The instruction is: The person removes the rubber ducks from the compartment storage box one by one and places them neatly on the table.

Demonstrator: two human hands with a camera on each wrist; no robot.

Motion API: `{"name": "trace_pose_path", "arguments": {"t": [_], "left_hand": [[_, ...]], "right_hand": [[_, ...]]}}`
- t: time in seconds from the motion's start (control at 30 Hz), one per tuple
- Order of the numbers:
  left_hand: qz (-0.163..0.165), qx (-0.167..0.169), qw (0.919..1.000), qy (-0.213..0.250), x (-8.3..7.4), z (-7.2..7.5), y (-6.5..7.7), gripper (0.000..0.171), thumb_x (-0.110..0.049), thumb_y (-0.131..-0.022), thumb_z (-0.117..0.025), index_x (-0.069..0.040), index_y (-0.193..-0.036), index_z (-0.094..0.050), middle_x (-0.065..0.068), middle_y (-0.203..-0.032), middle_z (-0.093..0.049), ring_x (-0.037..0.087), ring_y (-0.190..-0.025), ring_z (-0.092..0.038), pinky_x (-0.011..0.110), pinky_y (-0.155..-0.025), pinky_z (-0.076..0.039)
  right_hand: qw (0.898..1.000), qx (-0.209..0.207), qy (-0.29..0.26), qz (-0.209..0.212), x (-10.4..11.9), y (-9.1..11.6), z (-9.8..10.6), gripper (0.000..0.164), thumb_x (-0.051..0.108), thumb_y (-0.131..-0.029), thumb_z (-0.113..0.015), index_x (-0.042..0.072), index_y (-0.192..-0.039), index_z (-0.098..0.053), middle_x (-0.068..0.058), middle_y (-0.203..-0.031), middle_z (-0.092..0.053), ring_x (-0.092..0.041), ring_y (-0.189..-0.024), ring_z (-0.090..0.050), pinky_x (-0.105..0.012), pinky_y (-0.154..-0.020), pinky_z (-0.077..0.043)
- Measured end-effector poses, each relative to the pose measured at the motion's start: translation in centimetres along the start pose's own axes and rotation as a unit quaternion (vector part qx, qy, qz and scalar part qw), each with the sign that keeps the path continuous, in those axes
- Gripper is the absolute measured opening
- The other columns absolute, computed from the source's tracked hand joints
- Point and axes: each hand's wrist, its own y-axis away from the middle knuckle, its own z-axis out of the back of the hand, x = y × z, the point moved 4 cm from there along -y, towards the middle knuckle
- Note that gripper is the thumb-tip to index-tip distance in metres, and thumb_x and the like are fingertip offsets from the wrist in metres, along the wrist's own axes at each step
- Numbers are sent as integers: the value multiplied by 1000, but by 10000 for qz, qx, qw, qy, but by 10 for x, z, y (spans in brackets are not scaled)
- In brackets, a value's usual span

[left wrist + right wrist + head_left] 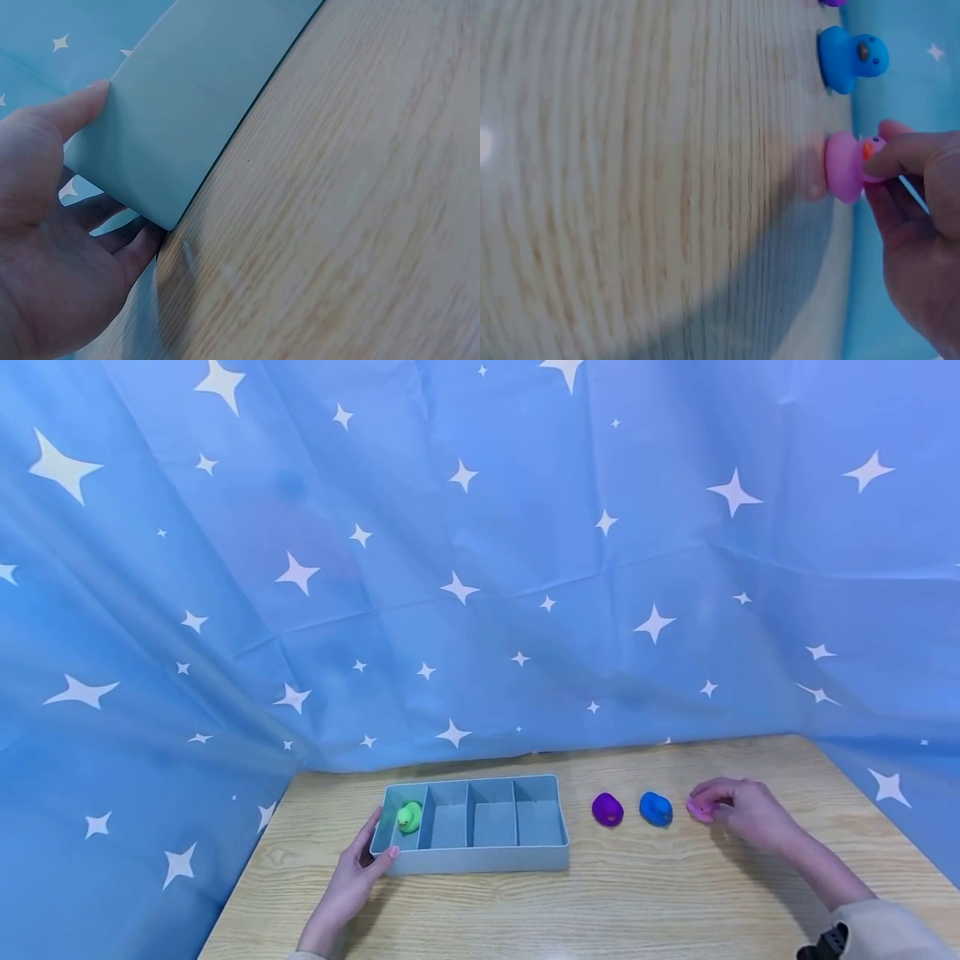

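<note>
Beige sleeve (892, 933) trailing, my right hand (752, 815) pinches the pink rubber duck (844, 169) by its head, likely for control. My left hand (352, 874) grips the four-compartment tray (480, 861), apparently steadying it.

Pink duck (843, 169), orange-billed, upright, pinched in right hand (752, 814); grey-blue four-compartment tray (480, 860), flat on wooden table (510, 914)

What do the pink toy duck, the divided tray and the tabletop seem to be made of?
Pink toy duck: probably rubber or vinyl, satin; smooth, evenly coloured, moulded curves.
Divided tray: likely matte plastic; thin, plain, uniformly coloured walls.
Tabletop: wood or wood-look laminate, slightly glossy; streaky grain, a bright reflection.
</note>
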Motion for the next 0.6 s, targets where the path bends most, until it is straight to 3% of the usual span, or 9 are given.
{"name": "trace_pose_path", "arguments": {"t": [0.2, 0.6], "left_hand": [[12, -2, 10000, 16, 0, 0, 0, 77, -23, -101, -67, -12, -164, -25, 31, -164, -18, 49, -146, -26, 51, -117, -29], [80, 7, 10000, 15, 1, 0, 0, 77, -24, -101, -67, -14, -164, -25, 29, -165, -17, 50, -146, -26, 52, -117, -29]], "right_hand": [[9999, 85, -136, -52, -6, 0, 1, 25, -8, -83, -73, 5, -103, -79, -10, -104, -75, -6, -90, -66, -20, -72, -57], [9998, 96, -142, 77, -9, 1, 1, 29, -10, -82, -70, 3, -108, -77, -13, -104, -75, -9, -94, -67, -20, -75, -58]]}}
